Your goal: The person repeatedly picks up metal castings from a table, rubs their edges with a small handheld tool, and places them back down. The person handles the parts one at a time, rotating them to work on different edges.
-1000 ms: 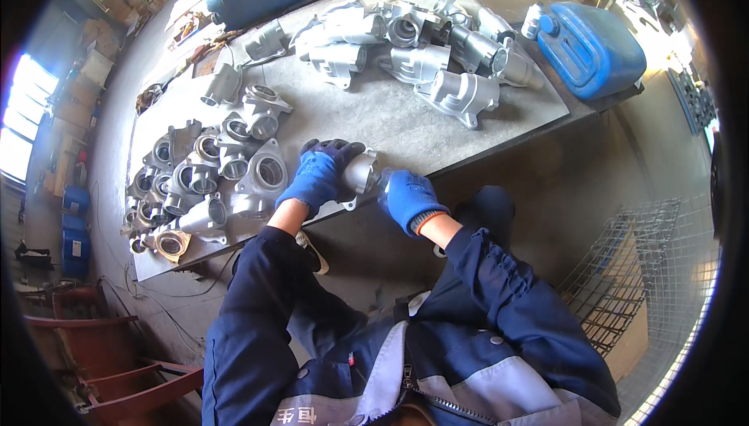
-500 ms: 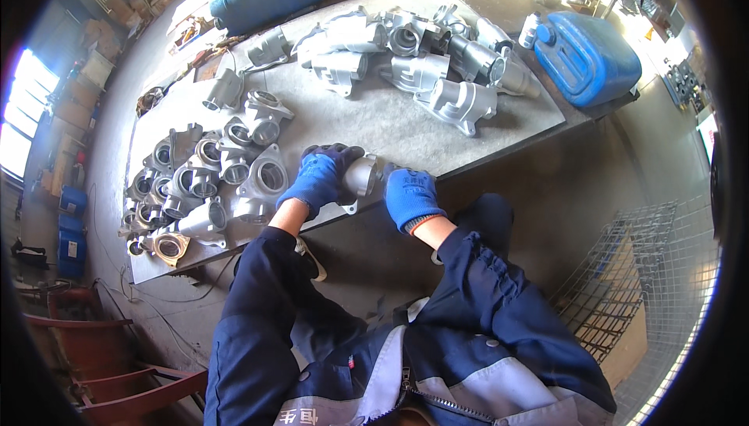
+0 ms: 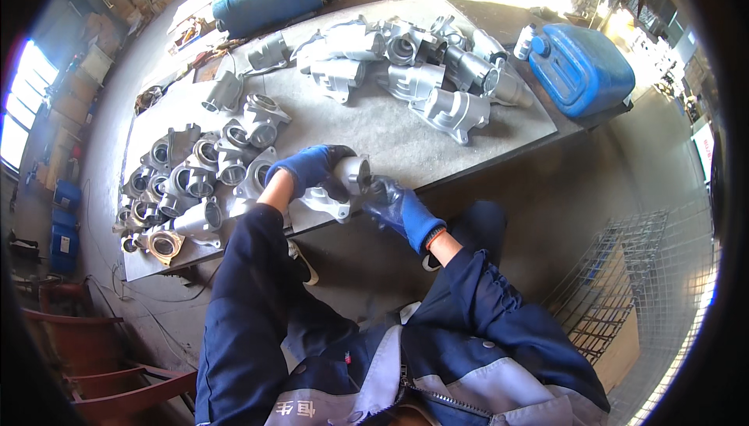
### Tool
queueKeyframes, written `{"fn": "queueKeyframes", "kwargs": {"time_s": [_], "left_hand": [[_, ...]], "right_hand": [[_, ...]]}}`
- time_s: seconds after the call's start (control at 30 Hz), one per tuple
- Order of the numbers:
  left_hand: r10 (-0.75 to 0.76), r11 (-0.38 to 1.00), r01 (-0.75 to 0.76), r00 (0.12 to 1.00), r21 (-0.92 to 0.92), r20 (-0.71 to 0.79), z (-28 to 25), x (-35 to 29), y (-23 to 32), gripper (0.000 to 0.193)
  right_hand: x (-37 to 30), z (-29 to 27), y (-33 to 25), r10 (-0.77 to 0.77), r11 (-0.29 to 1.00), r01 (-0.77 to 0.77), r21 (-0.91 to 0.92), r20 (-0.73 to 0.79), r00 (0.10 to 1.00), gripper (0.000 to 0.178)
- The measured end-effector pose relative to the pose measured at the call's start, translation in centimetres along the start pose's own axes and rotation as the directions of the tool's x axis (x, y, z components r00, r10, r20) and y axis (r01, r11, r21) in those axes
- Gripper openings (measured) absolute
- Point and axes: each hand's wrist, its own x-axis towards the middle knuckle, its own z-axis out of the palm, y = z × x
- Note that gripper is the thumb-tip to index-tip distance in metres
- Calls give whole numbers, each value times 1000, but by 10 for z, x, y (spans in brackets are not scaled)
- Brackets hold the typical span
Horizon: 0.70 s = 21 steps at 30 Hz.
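At the near edge of the table, my left hand (image 3: pixel 312 168), in a blue glove with dark coated fingers, wraps over a silver-grey metal casting (image 3: pixel 353 175). The casting has a round tubular end toward the right, and its flanged foot shows beneath my hand. Beside that tubular end is my right hand (image 3: pixel 399 211), gloved the same way, its fingers curled in at the opening. What those fingers hold, if anything, is too small to make out. A ringed casting (image 3: pixel 256 179) stands just left of my left hand, partly covered by it.
Several castings with round openings (image 3: pixel 187 180) crowd the table's left side. More housings (image 3: pixel 413 79) are heaped at the back. A blue jerrycan (image 3: pixel 581 71) stands at the right end, a blue drum (image 3: pixel 265 1) lies behind, and a wire mesh basket (image 3: pixel 616 278) is at lower right.
My left hand has shifted slightly left and turned with the casting, so its flanged foot now shows. My right hand has rolled over and dropped a little, fingers now curled at the tubular end.
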Motion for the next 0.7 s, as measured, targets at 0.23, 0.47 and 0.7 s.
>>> {"fn": "queueKeyframes", "kwargs": {"time_s": [0.23,0.47,0.7], "left_hand": [[86,993,-74,987,88,-138,-34,21,-47,50],[107,936,36,919,350,-381,21,-4,-17,77],[246,923,-134,926,360,-286,17,12,-32,74]], "right_hand": [[66,8,-37,391,700,-428,572,195,900,10],[89,-41,-28,465,844,-515,147,274,842,18],[100,-45,4,-33,464,47,-884,36,999,20]]}}
